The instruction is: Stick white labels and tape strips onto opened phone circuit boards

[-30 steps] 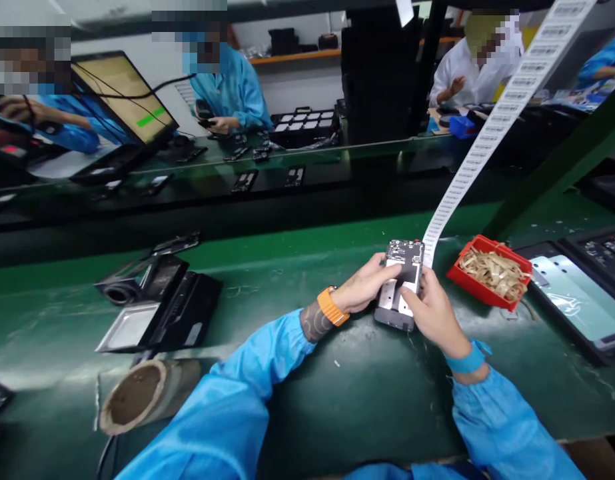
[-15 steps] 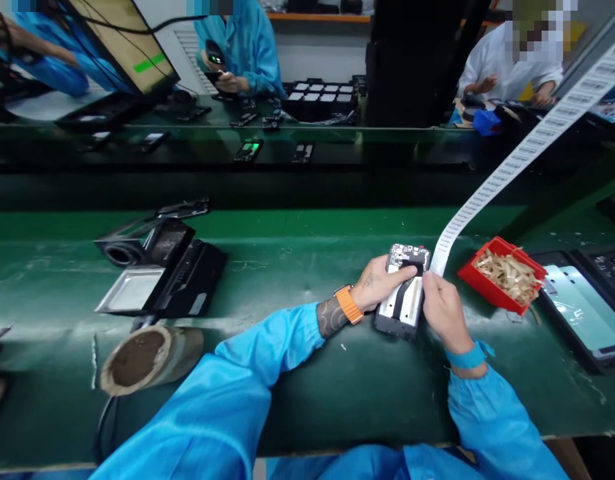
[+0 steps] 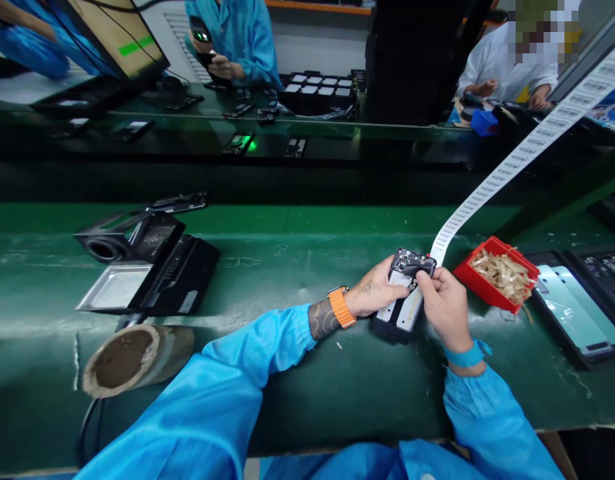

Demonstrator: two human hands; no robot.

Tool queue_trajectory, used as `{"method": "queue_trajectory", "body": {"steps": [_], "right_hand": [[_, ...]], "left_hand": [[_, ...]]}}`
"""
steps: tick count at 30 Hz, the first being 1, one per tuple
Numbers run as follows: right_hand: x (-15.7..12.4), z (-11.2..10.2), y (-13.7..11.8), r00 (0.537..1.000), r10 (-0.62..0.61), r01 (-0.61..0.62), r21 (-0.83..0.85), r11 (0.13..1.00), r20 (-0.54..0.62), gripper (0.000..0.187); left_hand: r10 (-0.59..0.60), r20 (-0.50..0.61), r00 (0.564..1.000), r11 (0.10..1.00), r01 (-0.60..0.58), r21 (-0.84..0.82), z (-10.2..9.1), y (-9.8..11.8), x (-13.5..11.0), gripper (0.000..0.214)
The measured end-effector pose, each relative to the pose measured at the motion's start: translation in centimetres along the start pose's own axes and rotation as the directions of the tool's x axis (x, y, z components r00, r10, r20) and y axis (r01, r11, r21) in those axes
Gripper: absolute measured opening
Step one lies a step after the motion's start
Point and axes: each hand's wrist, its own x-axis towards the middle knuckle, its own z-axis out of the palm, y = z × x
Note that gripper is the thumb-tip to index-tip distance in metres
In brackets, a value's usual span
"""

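In the head view an opened smartphone lies tilted in my hands above the green bench, its circuit board and white battery area bared. My left hand is closed round its left side, with the thumb across the middle. At the upper right edge, my right hand pinches the phone, its thumb on a black flap near the board. What the fingers behind the phone touch is hidden. Just behind, a hanging strip of barcode labels comes down to the phone's top corner.
Right of my hands stand a red bin of tan strips and a black tray with a pale green screen panel. A black device and a round brown pot are at the left. Co-workers sit beyond a raised shelf.
The phone has turned a little clockwise. My right thumb has moved from beside the phone onto its black flap, and my left thumb has slid lower. The view has shifted slightly.
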Motion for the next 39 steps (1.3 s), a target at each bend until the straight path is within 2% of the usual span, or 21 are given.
{"method": "queue_trajectory", "body": {"steps": [2, 4, 7, 9, 11, 12, 14, 17, 21, 24, 26, 29, 32, 34, 36, 39], "right_hand": [[-0.1, -0.3, -0.1, 0.998, -0.062, 0.058, -0.138, 0.989, -0.025, 0.046], [-0.2, -0.4, -0.2, 0.993, -0.118, 0.112, -0.229, 0.967, -0.015, 0.048], [-0.4, -0.5, -0.4, 0.966, -0.254, 0.233, -0.264, 0.936, -0.048, 0.029], [-0.6, -0.5, -0.6, 0.900, -0.434, 0.395, -0.337, 0.854, -0.044, 0.020], [-0.7, -0.4, -0.7, 0.812, -0.581, 0.545, -0.432, 0.718, 0.059, 0.014], [-0.7, -0.4, -0.7, 0.780, -0.614, 0.592, -0.465, 0.659, 0.123, 0.011], [-0.6, -0.4, -0.6, 0.752, -0.629, 0.630, -0.495, 0.598, 0.198, 0.013], [-0.5, -0.5, -0.5, 0.766, -0.599, 0.625, -0.492, 0.607, 0.233, 0.009], [-0.5, -0.5, -0.7, 0.824, -0.499, 0.563, -0.471, 0.679, 0.267, 0.005], [-0.4, -0.2, -0.7, 0.845, -0.445, 0.535, -0.490, 0.689, 0.296, 0.008], [-0.4, -0.2, -0.7, 0.839, -0.444, 0.544, -0.514, 0.664, 0.315, 0.011], [-0.7, -0.9, -1.1, 0.795, -0.467, 0.606, -0.469, 0.642, 0.387, 0.012], [-1.5, -1.7, -1.9, 0.747, -0.501, 0.645, -0.298, 0.703, 0.437, 0.010], [-2.0, -1.7, -2.4, 0.766, -0.514, 0.616, -0.211, 0.759, 0.386, 0.009], [-2.2, -0.9, -2.6, 0.800, -0.510, 0.585, -0.223, 0.780, 0.316, 0.010], [-2.0, 0.9, -2.6, 0.792, -0.524, 0.610, -0.356, 0.708, 0.315, 0.011]], "left_hand": [[-0.020, -0.063, 0.998, 0.999, 0.022, 0.026, 0.2, -0.3, 0.1, 0.039], [-0.091, -0.090, 0.992, 0.994, 0.085, -0.074, 0.4, -0.4, 0.2, 0.033], [-0.179, -0.094, 0.979, 0.952, 0.148, -0.268, 0.3, -0.3, 0.4, 0.041], [-0.196, -0.126, 0.972, 0.938, 0.148, -0.313, 0.2, -0.1, 0.5, 0.043], [-0.182, -0.176, 0.968, 0.949, 0.126, -0.289, 0.0, 0.0, 0.6, 0.039], [-0.163, -0.198, 0.967, 0.961, 0.111, -0.253, 0.0, 0.0, 0.6, 0.037], [-0.106, -0.227, 0.968, 0.986, 0.074, -0.148, -0.1, 0.0, 0.6, 0.032], [0.013, -0.244, 0.970, 0.998, 0.001, 0.060, -0.3, 0.1, 0.5, 0.027], [0.116, -0.206, 0.972, 0.932, -0.034, 0.362, -0.5, 0.4, 0.2, 0.030], [0.129, -0.199, 0.972, 0.904, -0.032, 0.427, -0.4, 0.5, 0.0, 0.026], [0.099, -0.220, 0.970, 0.938, -0.017, 0.347, -0.4, 0.3, 0.2, 0.023], [-0.025, -0.266, 0.964, 0.998, 0.039, 0.047, -0.5, 0.2, 0.7, 0.020], [-0.149, -0.293, 0.944, 0.965, 0.074, -0.251, -1.0, 0.7, 1.4, 0.019], [-0.187, -0.275, 0.943, 0.934, 0.084, -0.348, -1.2, 1.2, 1.7, 0.019], [-0.206, -0.246, 0.947, 0.917, 0.099, -0.387, -1.1, 1.5, 1.8, 0.017], [-0.230, -0.181, 0.956, 0.897, 0.136, -0.419, -0.4, 1.4, 1.4, 0.014]]}}
